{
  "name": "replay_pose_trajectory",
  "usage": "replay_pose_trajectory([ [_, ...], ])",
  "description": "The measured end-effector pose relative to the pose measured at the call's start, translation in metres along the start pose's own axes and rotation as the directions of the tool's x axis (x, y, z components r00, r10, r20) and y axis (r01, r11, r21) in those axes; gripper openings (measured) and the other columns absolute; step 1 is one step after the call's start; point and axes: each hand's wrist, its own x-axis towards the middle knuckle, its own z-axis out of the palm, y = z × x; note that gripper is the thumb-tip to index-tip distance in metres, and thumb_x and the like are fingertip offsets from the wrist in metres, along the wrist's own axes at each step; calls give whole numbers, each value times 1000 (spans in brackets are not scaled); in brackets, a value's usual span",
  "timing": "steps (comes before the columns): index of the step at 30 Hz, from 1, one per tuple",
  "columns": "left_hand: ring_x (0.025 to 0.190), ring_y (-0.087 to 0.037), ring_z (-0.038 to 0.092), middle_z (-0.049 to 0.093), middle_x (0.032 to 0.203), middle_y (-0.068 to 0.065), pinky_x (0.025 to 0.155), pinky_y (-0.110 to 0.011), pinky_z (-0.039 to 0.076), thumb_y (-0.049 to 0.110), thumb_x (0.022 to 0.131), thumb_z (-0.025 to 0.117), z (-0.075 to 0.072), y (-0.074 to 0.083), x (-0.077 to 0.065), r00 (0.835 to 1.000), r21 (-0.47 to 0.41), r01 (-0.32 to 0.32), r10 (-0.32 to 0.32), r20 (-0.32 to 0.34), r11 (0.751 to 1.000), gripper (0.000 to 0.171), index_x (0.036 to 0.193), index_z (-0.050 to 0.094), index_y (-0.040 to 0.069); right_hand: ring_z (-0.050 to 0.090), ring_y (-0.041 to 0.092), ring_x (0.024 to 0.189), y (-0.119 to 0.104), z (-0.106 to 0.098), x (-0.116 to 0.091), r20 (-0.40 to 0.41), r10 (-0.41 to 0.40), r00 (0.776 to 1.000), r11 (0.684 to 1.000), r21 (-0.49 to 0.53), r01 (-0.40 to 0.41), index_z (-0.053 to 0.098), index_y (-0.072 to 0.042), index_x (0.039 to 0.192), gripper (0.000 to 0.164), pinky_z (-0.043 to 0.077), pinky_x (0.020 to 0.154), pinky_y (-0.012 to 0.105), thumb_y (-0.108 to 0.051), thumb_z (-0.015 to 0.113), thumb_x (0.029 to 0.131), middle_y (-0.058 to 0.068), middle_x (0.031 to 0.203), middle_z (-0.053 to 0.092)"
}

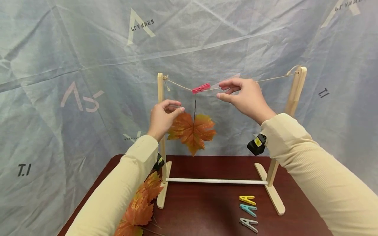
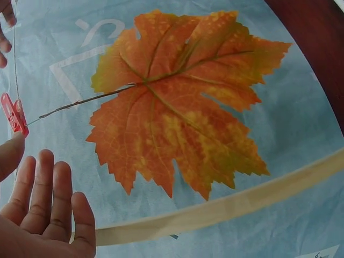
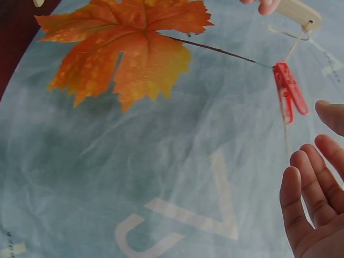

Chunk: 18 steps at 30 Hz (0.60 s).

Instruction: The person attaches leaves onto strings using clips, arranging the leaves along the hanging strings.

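Note:
A red clothespin (image 1: 201,88) is clipped on the twine (image 1: 179,86) and pinches the tip of an artificial maple leaf's stem. Below it the orange leaf (image 1: 193,132) hangs blade down. My left hand (image 1: 164,117) is raised left of the stem, fingers relaxed and apart from it, overlapping the leaf's edge in the head view. On the other side my right hand (image 1: 243,98) hovers beside the twine, right of the clothespin, with nothing in its fingers. In the right wrist view a gap shows between the red clothespin (image 3: 287,91) and the fingers (image 3: 301,188).
A wooden frame with two posts (image 1: 290,101) and a white crossbar (image 1: 217,181) stands on the dark red table (image 1: 203,209). Yellow, blue and grey clothespins (image 1: 248,209) lie in a column at front right. Several more leaves (image 1: 138,208) lie under the left forearm.

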Motion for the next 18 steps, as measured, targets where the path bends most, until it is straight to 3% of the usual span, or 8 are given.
replay_pose_trajectory([
  [9,96,-24,68,75,100,-13,78,-33,49,18,95,75,-6,-4,-5,1000,18,-3,3,10,1000,25,117,73,7,55,27,122,21,0,-13,-1,10,1000,1000,7,-10,71,-14,128,41,40,96,46,-36,76,93,14,110,74],
  [11,96,-24,68,75,100,-12,81,-35,50,18,95,75,-7,-5,-6,1000,21,-6,6,12,1000,25,117,73,7,56,26,120,24,0,-17,0,15,1000,1000,6,-15,71,-14,128,42,42,89,45,-36,76,93,14,111,74],
  [18,93,-26,69,75,99,-13,78,-33,49,17,95,75,-10,-6,-12,1000,20,-6,5,22,1000,25,117,73,6,64,23,107,32,0,-28,6,8,1000,1000,-4,-8,71,-15,129,41,46,83,42,-35,76,93,11,115,73],
])
